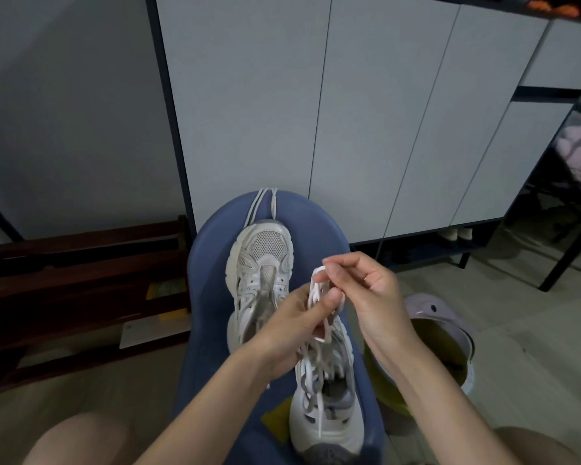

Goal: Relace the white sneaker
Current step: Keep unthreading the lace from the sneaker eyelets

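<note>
Both hands, left hand [296, 317] and right hand [363, 283], pinch a bundled white lace [317, 286] above two sneakers on a blue stool [208, 263]; the far sneaker [262, 263] appears unlaced, so threading remains.

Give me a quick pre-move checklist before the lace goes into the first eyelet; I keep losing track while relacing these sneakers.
1. Lace in hand: ok. The left hand holds the bundled white lace.
2. Working end isolated: ok. The right hand pinches a loop at the top of the bundle.
3. Lace untangled: not ok; it is still bunched in several loops.
4. Target shoe ready: ok. The far sneaker lies on the blue stool, eyelets empty.
5. Near sneaker out of the way: cannot tell; it lies right under the hands.
6. Spare lace clear: ok, beyond the far sneaker's toe.
</note>
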